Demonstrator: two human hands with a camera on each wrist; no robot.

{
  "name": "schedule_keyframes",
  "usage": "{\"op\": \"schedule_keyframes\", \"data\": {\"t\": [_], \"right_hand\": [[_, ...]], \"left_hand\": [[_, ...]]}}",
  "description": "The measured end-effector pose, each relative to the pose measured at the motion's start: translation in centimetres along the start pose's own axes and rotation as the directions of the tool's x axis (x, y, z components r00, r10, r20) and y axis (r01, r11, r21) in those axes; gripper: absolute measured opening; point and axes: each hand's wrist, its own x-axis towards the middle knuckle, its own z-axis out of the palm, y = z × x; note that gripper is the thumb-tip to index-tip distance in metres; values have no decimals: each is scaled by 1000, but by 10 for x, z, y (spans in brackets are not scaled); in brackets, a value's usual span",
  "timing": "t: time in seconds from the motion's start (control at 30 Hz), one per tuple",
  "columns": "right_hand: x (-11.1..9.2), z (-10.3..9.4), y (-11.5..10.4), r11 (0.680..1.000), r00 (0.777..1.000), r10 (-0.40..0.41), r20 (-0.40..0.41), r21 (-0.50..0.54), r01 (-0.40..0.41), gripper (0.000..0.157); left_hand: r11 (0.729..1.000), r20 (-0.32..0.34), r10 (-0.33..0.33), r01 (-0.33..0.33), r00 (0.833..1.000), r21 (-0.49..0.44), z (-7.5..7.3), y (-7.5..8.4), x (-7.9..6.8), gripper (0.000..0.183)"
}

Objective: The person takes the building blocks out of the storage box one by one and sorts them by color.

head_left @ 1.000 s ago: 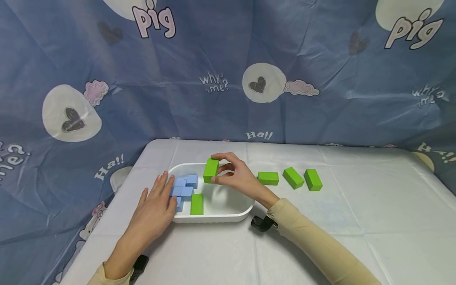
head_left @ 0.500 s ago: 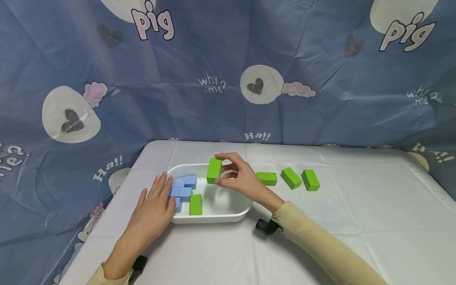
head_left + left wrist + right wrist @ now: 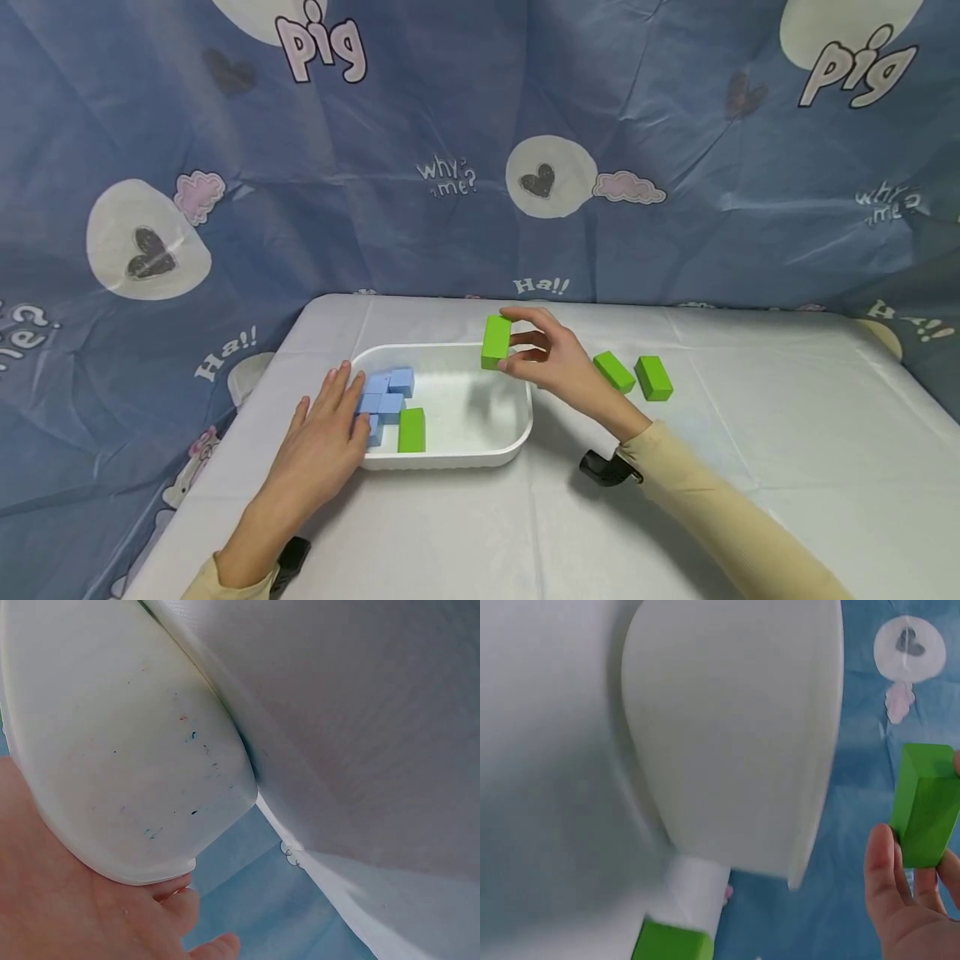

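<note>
My right hand [image 3: 566,367] pinches a green block [image 3: 496,342] by its ends, thumb below and fingertips at the top. The block hangs over the back right part of the white tray [image 3: 450,459], clear of its floor; in the right wrist view the tray's outer wall [image 3: 735,735] stands beside it. At the tray's left side, my left hand [image 3: 322,442] rests over the rim with its fingers straight. Several light blue blocks [image 3: 392,407] sit in the tray's left part, some partly hidden by that hand. Another green block [image 3: 412,430] lies near the front wall.
Two green blocks, one slanted [image 3: 613,372] and one at the right [image 3: 654,378], lie on the white table cover [image 3: 750,433]. My right hand hides the spot left of them. A blue printed cloth [image 3: 450,233] hangs behind the table.
My right hand has moved right and slightly up with the green block, from the tray's middle to its back right. It now covers a green block on the table. The left hand stays put.
</note>
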Motion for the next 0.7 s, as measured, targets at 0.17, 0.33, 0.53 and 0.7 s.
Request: {"op": "schedule_keyframes", "data": {"t": [0.17,0.33,0.53,0.7], "right_hand": [[-6,-15,-1,1000,999,-9,-31,-9,8,63],[-12,-28,-4,1000,999,-6,-45,-26,5,63],[-20,-43,-2,999,999,-5,-35,-35,4,63],[-26,-56,-1,999,999,0,-43,-42,-2,63]], "left_hand": [[1000,5,-2,2,1000,-5,0,-1,-1,58],[1000,6,-1,1,1000,-2,1,-1,0,58],[1000,3,-1,1,1000,-6,0,-1,0,57],[1000,1,0,0,1000,-17,0,-1,0,57]]}}
